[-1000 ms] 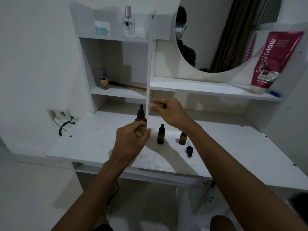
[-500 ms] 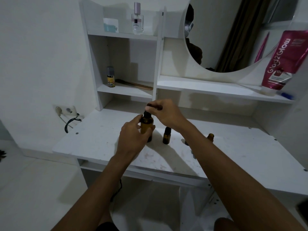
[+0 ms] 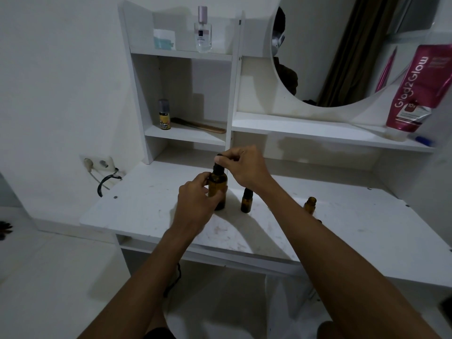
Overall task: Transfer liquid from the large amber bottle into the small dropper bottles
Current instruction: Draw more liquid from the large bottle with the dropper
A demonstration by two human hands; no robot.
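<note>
The large amber bottle (image 3: 218,187) stands upright on the white vanity table (image 3: 137,209). My left hand (image 3: 195,201) grips its body from the left. My right hand (image 3: 242,167) pinches the black dropper cap (image 3: 218,159) on top of it. Just right of it stands a small amber dropper bottle (image 3: 246,201) with its black cap on, partly behind my right wrist. Further right, an uncapped small amber bottle (image 3: 310,205) stands beside my right forearm.
Shelves rise behind the table: a small yellow-labelled bottle (image 3: 164,115) and a comb (image 3: 200,125) on the left one, a perfume bottle (image 3: 203,33) above. A pink tube (image 3: 413,94) leans by the round mirror (image 3: 342,50). A wall socket with a cable (image 3: 100,167) sits at left.
My right hand came down onto the large bottle's dropper cap and now pinches it. The left hand kept its grip on the bottle, which now stands on the table.
</note>
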